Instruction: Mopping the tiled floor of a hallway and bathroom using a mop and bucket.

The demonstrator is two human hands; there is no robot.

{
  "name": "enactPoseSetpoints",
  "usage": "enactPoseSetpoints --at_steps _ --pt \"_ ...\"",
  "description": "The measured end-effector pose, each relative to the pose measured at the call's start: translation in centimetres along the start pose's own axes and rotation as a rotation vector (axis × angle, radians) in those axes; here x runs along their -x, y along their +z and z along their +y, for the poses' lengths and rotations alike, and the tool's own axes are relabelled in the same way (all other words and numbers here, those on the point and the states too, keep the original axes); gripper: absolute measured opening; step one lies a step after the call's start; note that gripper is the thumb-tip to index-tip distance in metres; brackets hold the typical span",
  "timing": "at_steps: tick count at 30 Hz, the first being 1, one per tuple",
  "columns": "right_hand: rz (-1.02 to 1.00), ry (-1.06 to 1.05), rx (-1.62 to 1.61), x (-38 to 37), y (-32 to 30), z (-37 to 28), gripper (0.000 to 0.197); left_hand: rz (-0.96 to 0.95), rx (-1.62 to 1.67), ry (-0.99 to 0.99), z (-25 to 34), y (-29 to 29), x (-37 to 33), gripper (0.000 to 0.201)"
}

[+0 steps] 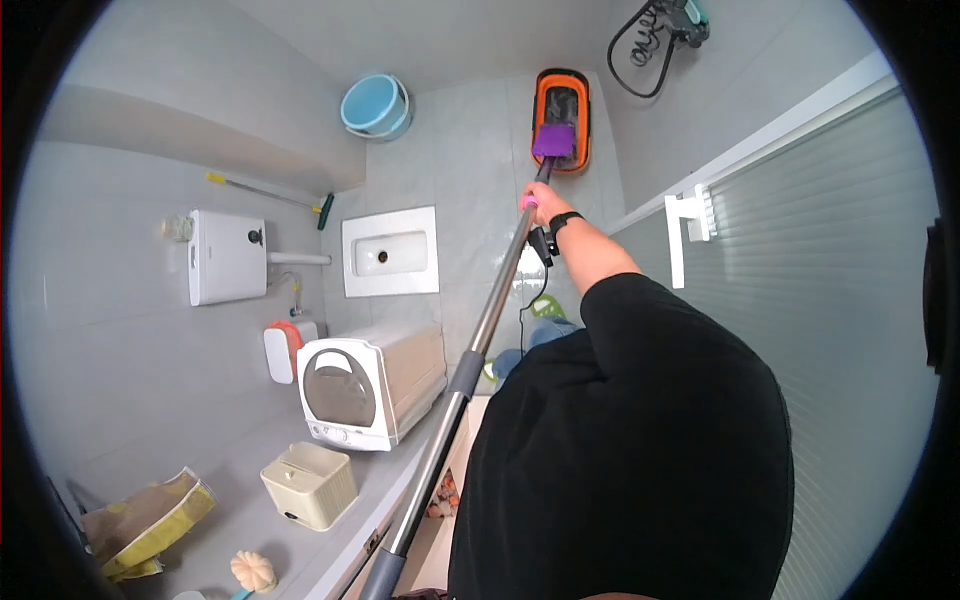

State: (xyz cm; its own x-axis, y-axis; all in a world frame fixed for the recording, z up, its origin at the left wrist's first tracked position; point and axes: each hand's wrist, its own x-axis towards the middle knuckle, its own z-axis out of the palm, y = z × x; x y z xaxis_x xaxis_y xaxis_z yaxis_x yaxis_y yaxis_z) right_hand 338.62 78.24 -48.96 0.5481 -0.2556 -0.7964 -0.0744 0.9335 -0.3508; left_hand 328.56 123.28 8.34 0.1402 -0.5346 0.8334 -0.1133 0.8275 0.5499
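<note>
My right hand [543,203] is wrapped round the lower shaft of a long silver-and-grey mop [492,312], at a pink band. The pole runs diagonally from the bottom left up to the hand. Beyond it, the purple flat mop head [554,140] sits in the near part of an orange bucket [585,158] with a black rim and dark contents. On the right wrist is a black band [566,220]; a small black device [541,247] with a hanging cable is by it. My left hand is out of view, as is the pole's upper end.
A blue bucket [396,128] stands at the back left, near a squat toilet [426,254]. Left lie a yellow-handled brush [265,192], a white cistern [228,257], a white enclosed litter box [390,385] and a cream bin [310,485]. A ribbed glass door [820,250] borders the right.
</note>
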Motion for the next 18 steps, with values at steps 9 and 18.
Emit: enactPoseSetpoints --at_steps 9,18 --pt "0.129 0.039 0.011 4.8 1.0 0.8 0.012 0.564 -0.090 -0.108 -7.8 1.6 7.3 0.036" --pt "0.128 -0.015 -0.037 7.5 3.8 0.7 0.012 0.530 -0.103 -0.218 -9.3 1.2 8.3 0.035"
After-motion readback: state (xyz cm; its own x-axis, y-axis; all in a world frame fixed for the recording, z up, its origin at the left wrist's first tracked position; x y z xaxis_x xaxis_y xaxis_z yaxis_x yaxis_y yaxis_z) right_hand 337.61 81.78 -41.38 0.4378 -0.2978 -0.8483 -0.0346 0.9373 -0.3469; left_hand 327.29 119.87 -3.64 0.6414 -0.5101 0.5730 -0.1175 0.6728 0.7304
